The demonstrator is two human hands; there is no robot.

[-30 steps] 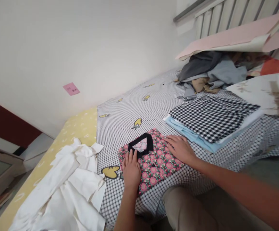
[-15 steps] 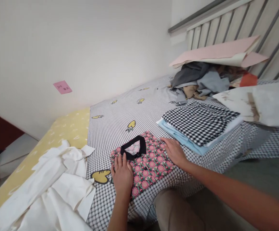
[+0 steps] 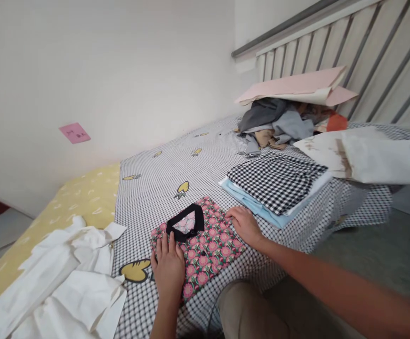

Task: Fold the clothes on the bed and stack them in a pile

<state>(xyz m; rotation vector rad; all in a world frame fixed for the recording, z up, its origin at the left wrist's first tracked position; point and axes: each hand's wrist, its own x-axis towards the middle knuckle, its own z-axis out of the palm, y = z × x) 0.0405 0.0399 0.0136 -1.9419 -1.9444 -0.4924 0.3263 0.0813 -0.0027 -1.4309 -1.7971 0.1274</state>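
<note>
A folded floral shirt (image 3: 212, 242), pink and green with a black collar (image 3: 199, 218), lies face up on the checked bedsheet. My left hand (image 3: 169, 261) rests flat on its left side just below the collar, fingers stretched out. At the shirt's right edge is my right hand (image 3: 245, 227), its fingers bent and closed on the fabric; the fingertips are partly hidden. Right beside that hand sits a stack of folded clothes, a black-and-white checked garment (image 3: 275, 181) on top and a light blue one (image 3: 250, 202) underneath.
A crumpled white garment (image 3: 81, 278) lies on the left, partly over the yellow part of the sheet (image 3: 84, 188). At the back right are a heap of loose clothes (image 3: 264, 115), a pink sheet of card (image 3: 293, 87) and a white packet (image 3: 384, 157). A slatted headboard (image 3: 332, 52) stands behind.
The view has shifted a little to the right, so things appear further left. My right hand's fingers are more bent at the shirt's edge. My left hand stays on the shirt.
</note>
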